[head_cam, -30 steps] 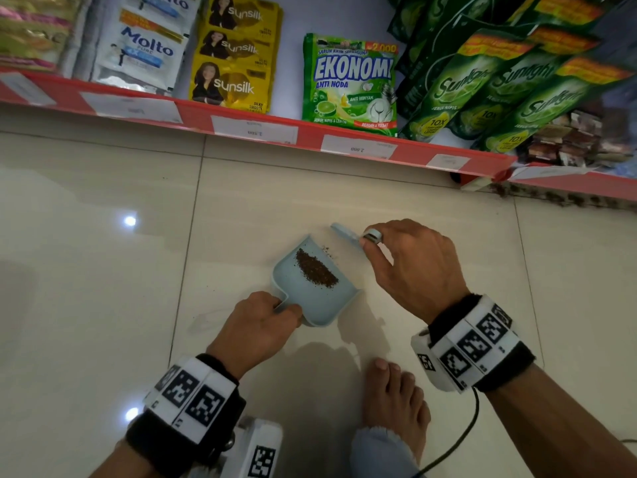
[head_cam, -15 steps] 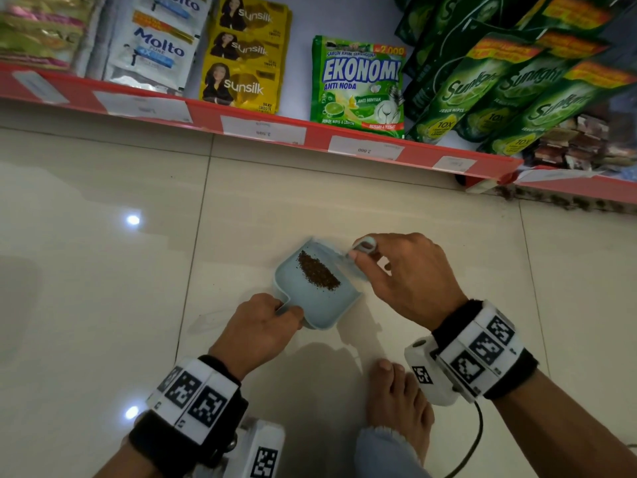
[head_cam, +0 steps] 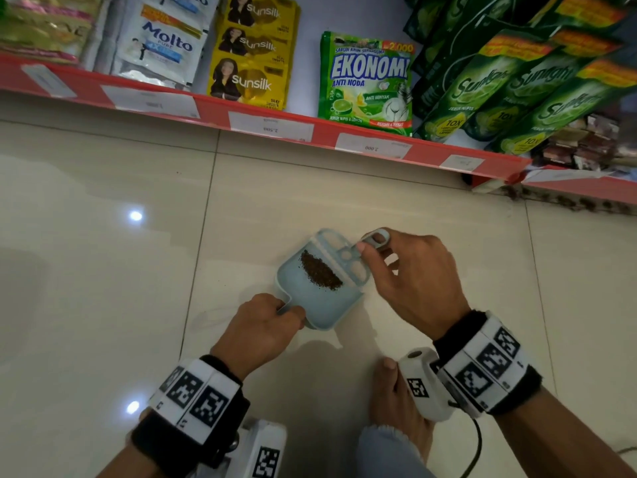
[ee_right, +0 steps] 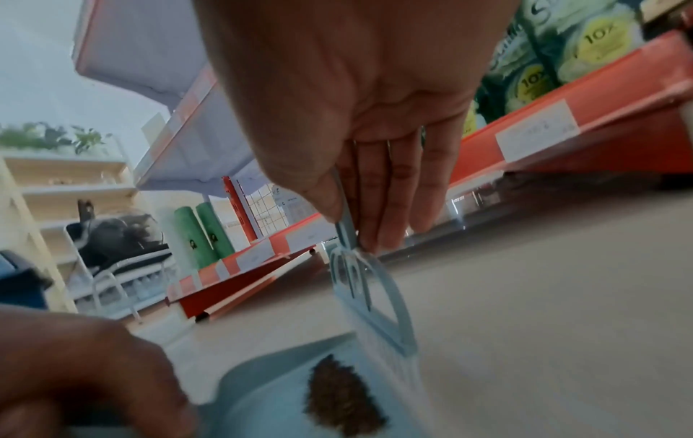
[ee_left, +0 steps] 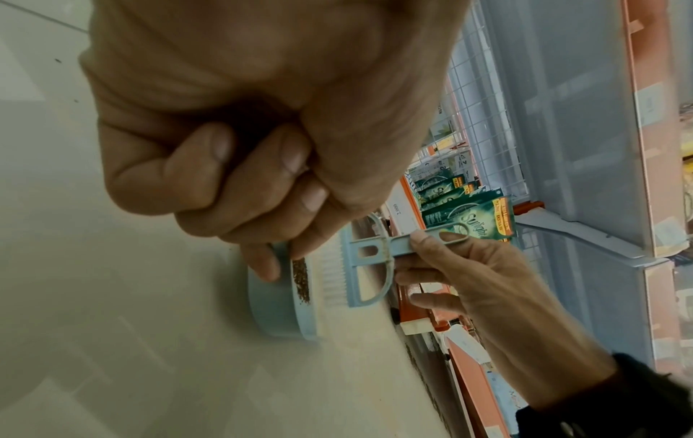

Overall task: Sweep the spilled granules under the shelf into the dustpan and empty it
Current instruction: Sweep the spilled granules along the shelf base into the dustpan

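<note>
My left hand point(head_cam: 262, 326) curls tight around the handle of the blue dustpan point(head_cam: 320, 305) on the floor; its open mouth points up toward the shelf point(head_cam: 275, 127). Brown granules point(head_cam: 320, 274) lie inside in a slanted line. My right hand point(head_cam: 410, 281) pinches the small brush point(head_cam: 348, 257), which lies across the mouth, handle pointing right.

Left hand point(head_cam: 262, 326) sat low and near the body, fingers curled tight in a fist-like grip on the short handle of the pale blue plastic dustpan point(head_cam: 320, 301). Right hand point(head_cam: 413, 281) reached forward, palm down, thumb and forefinger pinching the thin handle of the pale blue plastic brush point(head_cam: 348, 257), other fingers loosely extended. Both wrists wore marker bands.
</note>
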`<state>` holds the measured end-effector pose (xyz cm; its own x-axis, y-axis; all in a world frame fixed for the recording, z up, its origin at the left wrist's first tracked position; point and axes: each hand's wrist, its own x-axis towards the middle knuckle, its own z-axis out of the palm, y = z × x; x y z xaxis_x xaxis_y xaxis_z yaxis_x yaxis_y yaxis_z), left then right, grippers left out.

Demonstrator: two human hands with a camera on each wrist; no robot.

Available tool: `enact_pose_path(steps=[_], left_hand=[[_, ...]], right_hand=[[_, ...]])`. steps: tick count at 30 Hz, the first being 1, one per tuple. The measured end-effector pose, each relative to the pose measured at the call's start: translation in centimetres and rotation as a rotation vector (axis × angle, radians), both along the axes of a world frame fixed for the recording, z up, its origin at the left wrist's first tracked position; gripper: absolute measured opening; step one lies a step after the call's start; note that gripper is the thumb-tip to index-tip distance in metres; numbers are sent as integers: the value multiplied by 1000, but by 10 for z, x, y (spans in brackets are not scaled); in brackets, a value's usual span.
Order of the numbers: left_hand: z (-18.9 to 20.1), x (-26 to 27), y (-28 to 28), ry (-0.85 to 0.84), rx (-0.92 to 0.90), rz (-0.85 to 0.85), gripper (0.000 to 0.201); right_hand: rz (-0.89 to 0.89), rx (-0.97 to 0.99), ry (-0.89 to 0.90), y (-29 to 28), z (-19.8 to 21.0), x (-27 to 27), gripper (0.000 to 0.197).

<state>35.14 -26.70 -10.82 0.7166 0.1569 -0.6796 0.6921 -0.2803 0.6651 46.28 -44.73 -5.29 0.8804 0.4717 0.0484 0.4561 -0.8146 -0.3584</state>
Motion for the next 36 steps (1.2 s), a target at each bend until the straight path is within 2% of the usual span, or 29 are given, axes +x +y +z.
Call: enact_pose_path(steps=[3,6,10,12,14,16,19,22,25,29,32,36], left_hand=[[-2,-1,1,-5,-9,-4,42],[-2,-1,2,3,-12,-4,42],[-1,-1,2,15,-10,-1,44],[-2,-1,2,21,-11,3,44],[-2,-2,3,23,-9,4,44],[-2,-2,4,25,-14,6,44],[-3,-3,4,26,-20,11,43],[-2,-4,5,27,-24,5,44],[-2,-4,6,36,-15,-2,44],[-3,-6,7,38,-22,-1,44],[-5,-7,9,35,-26,-3,44],[-7,-7,10,36,-28,1,40]], right_hand=[[-55,-150,-84,-5,0,12,22],[-35,-260,-52,-7,-7,13,27],[81,-90,129,2,-11,-7,25],[52,39,184,5,-8,-10,23],[-1,95,145,4,-3,-3,23],[-36,79,72,-1,1,8,23],[-57,-92,-52,-8,2,21,23],[-5,-226,-50,-5,-7,16,27],[118,-168,99,4,-14,-7,28],[81,78,195,6,-8,-12,23],[4,145,120,-3,0,9,24],[-65,9,-51,-18,2,32,19]])
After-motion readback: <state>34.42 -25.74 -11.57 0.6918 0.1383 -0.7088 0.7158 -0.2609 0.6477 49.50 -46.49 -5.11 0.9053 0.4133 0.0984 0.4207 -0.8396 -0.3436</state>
